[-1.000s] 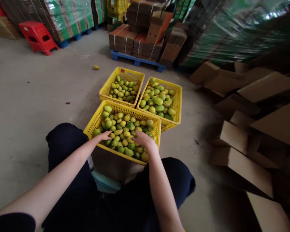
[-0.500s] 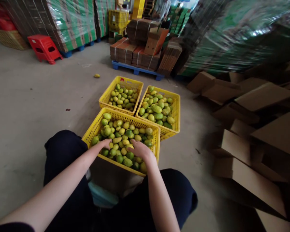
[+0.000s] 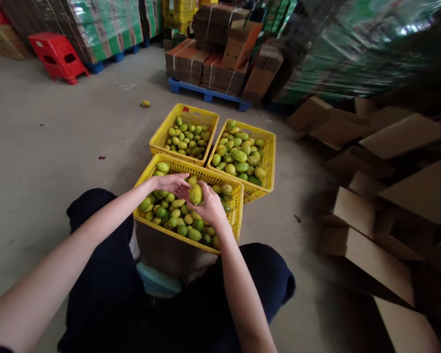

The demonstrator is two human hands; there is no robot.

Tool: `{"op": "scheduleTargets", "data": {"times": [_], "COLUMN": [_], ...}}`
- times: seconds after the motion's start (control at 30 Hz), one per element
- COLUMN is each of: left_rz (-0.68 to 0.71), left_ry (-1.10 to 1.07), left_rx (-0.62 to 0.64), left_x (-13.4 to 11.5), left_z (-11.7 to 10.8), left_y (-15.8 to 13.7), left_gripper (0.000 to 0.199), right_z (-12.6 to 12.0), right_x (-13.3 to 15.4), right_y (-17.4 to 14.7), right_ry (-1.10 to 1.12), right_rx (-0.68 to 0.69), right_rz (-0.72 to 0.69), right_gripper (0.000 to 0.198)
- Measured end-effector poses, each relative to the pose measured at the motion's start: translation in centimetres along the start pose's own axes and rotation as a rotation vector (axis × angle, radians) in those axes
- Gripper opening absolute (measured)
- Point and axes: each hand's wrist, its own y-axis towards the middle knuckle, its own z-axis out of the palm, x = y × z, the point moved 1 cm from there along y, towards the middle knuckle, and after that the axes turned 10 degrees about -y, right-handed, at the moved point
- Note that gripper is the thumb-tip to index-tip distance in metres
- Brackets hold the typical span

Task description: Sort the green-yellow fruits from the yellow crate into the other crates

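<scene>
My right hand (image 3: 210, 206) is closed around a yellow-green lemon (image 3: 196, 194), raised above the nearest yellow crate (image 3: 176, 239). Just to its left, my left hand (image 3: 172, 183) is open with fingers stretched toward that lemon; whether the fingertips touch it I cannot tell. Many loose lemons (image 3: 194, 235), some green and some yellow, fill the crate below both hands. Behind it stand two more yellow crates of lemons, a back left crate (image 3: 155, 142) and a back right crate (image 3: 270, 162), close against it.
Opened cardboard boxes (image 3: 378, 255) are heaped along the right. A blue pallet (image 3: 208, 95) bearing flattened cartons (image 3: 185, 63) stands behind the crates. On the floor at the back left are a single lemon (image 3: 145, 103) and a red stool (image 3: 59, 56). Wrapped pallet stacks (image 3: 105, 24) rise behind.
Both hands have come up from among the lemons and moved closer together. The right hand has taken hold of a lemon. The camera view has tipped slightly downward.
</scene>
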Motion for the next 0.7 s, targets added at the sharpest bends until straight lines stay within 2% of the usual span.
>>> {"op": "scheduleTargets", "data": {"times": [0.07,0.13,0.2,0.27,0.33,0.43,0.5,0.57,0.7], "left_rz": [-0.009,-0.027,-0.049,-0.053,-0.032,0.002,0.011,0.021,0.057], "left_ry": [0.218,0.460,0.590,0.671,0.785,0.865,0.824,0.762,0.542], "left_rx": [-0.116,-0.301,-0.440,-0.523,-0.595,-0.669,-0.690,-0.699,-0.711], "left_x": [0.9,2.5,4.5,6.6,8.4,10.1,10.2,9.4,5.1], "left_z": [-1.6,-3.0,-3.6,-3.3,-2.3,-0.7,-0.4,-1.0,-3.8], "left_y": [-0.5,-0.6,-0.4,0.1,0.6,1.2,1.4,1.4,1.2], "left_gripper": [0.059,0.055,0.071,0.091,0.100,0.087,0.075,0.066,0.056], "right_z": [-0.4,-0.9,-1.4,-2.0,-2.4,-2.7,-2.7,-2.7,-2.6], "right_x": [-0.1,-0.3,-0.5,-0.7,-0.9,-1.3,-1.6,-1.8,-1.9], "right_y": [0.0,-0.1,-0.2,-0.2,-0.1,0.1,0.2,0.3,0.3], "right_ry": [-0.003,-0.004,-0.003,-0.001,0.005,0.032,0.059,0.088,0.230], "right_rx": [-0.030,-0.060,-0.101,-0.140,-0.163,-0.183,-0.195,-0.206,-0.240], "right_rz": [0.066,0.134,0.192,0.238,0.280,0.330,0.343,0.350,0.367], "right_gripper": [0.062,0.062,0.063,0.064,0.065,0.065,0.064,0.063,0.057]}}
